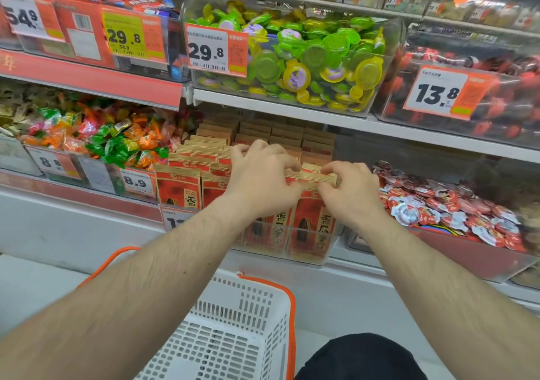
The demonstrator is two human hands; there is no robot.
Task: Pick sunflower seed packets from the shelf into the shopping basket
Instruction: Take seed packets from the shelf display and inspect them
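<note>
Both hands, left (261, 180) and right (352, 192), pinching packet tops (314, 176) in the shelf bin above the basket (233, 321); could drag out neighbouring packets, packed tight

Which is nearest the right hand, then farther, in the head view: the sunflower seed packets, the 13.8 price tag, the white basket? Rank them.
From the right hand:
1. Sunflower seed packets, touching its fingers.
2. White basket, below, to its left.
3. 13.8 price tag, on the shelf above, to its right.

The last two are close.
</note>
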